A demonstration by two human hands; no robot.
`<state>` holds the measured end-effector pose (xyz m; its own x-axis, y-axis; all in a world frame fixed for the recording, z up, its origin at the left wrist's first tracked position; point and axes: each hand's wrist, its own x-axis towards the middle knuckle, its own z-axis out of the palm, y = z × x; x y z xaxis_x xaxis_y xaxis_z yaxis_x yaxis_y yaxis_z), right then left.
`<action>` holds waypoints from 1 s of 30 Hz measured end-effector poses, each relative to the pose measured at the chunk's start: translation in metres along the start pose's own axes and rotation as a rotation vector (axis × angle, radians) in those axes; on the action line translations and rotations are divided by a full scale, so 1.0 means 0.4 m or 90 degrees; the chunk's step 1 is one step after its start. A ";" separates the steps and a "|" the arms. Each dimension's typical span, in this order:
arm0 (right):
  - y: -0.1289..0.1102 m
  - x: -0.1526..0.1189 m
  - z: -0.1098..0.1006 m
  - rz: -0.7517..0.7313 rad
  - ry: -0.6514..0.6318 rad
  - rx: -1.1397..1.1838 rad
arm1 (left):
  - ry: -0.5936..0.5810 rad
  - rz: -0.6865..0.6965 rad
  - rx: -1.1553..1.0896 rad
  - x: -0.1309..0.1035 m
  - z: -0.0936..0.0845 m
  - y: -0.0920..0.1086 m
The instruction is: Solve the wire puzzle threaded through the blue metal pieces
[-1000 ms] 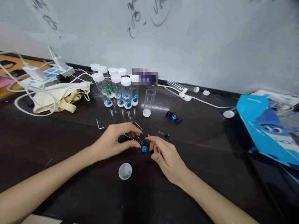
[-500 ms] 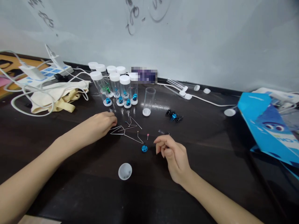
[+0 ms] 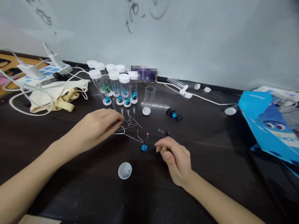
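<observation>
Above a dark table [image 3: 93, 193] before a whiteboard [image 3: 210, 40], the right hand [image 3: 176, 158] half-curls, empty; left hand's [image 3: 97, 126] grip unclear.

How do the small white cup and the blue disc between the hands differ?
Colour: the cup is white, the disc bright blue. Size: the cup looks larger than the disc. Place: the cup sits left of the disc. Both rest on the dark table.

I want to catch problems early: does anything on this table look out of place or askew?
The upright clear tube looks odd for lacking a cap, unlike the white-capped tubes to its left. Farther back right, a second tube lies on its side. No obvious spill shows.
</observation>
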<state>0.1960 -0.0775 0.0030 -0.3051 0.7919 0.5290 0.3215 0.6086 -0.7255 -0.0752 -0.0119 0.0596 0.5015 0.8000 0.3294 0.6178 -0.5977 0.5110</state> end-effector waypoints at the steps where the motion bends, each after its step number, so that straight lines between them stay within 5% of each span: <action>1: -0.002 -0.002 0.000 -0.022 -0.003 -0.002 | -0.009 0.044 -0.052 -0.009 0.002 0.027; 6: -0.026 -0.011 0.011 -0.092 -0.082 0.043 | -0.074 0.180 -0.317 -0.063 0.065 0.124; 11: -0.060 -0.019 0.032 -0.002 -0.179 0.220 | -0.008 0.139 -0.416 -0.081 0.135 0.121; 17: -0.066 -0.021 0.038 0.238 -0.166 0.415 | -0.086 0.200 -0.344 -0.059 0.111 0.099; 23: -0.051 -0.013 0.028 0.198 -0.128 0.325 | -0.335 0.244 -0.175 -0.019 0.045 0.076; 30: -0.052 -0.011 0.030 0.131 -0.118 0.205 | -0.468 0.188 0.019 -0.024 0.052 0.079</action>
<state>0.1801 -0.0942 0.0105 -0.4297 0.8547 0.2912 0.1059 0.3680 -0.9238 -0.0481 -0.0395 0.0560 0.9119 0.3752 -0.1664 0.4084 -0.7892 0.4587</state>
